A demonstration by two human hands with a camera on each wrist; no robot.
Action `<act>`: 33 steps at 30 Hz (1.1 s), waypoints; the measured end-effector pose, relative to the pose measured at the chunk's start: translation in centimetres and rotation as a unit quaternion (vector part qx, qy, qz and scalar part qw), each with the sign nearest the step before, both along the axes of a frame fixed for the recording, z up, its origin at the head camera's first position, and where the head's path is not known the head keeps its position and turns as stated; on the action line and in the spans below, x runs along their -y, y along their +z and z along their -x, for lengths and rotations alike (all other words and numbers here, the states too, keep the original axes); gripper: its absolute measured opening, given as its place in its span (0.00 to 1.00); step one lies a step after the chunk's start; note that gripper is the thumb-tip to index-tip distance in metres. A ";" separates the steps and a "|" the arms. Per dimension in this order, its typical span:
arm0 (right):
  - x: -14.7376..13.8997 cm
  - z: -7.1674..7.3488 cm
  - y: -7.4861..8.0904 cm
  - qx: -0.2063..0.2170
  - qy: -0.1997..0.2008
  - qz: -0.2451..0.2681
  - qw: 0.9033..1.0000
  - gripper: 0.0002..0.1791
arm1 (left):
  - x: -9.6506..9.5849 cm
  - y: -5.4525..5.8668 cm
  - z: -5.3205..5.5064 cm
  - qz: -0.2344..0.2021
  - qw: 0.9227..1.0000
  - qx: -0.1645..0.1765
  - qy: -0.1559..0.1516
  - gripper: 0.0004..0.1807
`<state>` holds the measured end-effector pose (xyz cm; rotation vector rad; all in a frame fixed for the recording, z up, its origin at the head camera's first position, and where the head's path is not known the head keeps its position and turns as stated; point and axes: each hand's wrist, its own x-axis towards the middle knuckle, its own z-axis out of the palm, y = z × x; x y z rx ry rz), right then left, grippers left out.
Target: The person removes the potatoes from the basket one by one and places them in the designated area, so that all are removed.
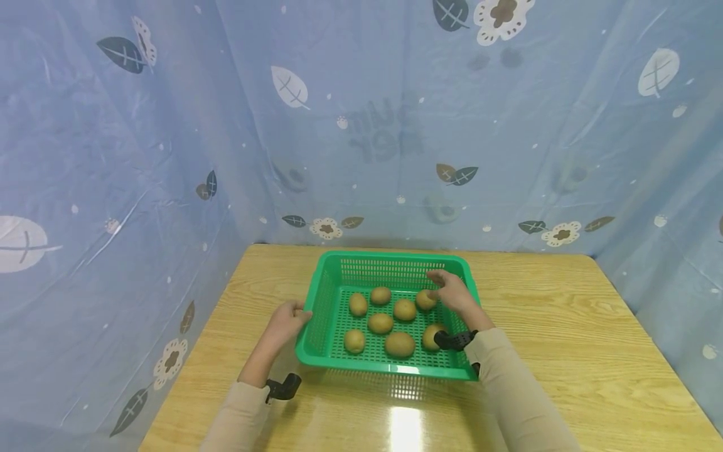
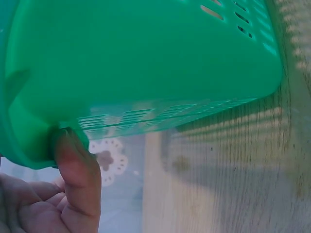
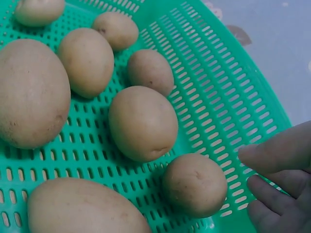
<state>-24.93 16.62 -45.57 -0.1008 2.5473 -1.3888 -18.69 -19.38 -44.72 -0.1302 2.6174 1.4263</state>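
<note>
Eight potatoes (image 1: 404,309) lie spread in a single layer on the floor of a green basket (image 1: 361,366), whose raised walls presumably keep them from rolling away. The left hand (image 1: 287,321) pinches the basket's left rim, probably to steady it. The right hand (image 1: 454,294), thumb and fingers parted and holding nothing, is beside the far-right potato. Under the basket is a wooden table (image 1: 553,314); a blue patterned curtain (image 1: 361,75) hangs beyond.

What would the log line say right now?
left hand: grips green basket | right hand: near potato, holding nothing | potatoes: inside basket
</note>
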 end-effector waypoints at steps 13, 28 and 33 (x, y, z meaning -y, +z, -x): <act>0.4 0.7 -0.6 0.039 0.013 -0.036 0.998 0.33 | -0.1 0.0 0.1 0.006 1.000 0.005 0.007 0.18; 0.3 1.4 -1.2 0.029 0.058 -0.080 0.995 0.31 | 0.0 -0.3 0.0 -0.009 1.000 0.001 -0.002 0.17; 0.5 1.6 -0.9 0.019 0.073 -0.100 0.992 0.31 | 0.0 -0.2 0.1 -0.011 1.000 -0.002 0.001 0.17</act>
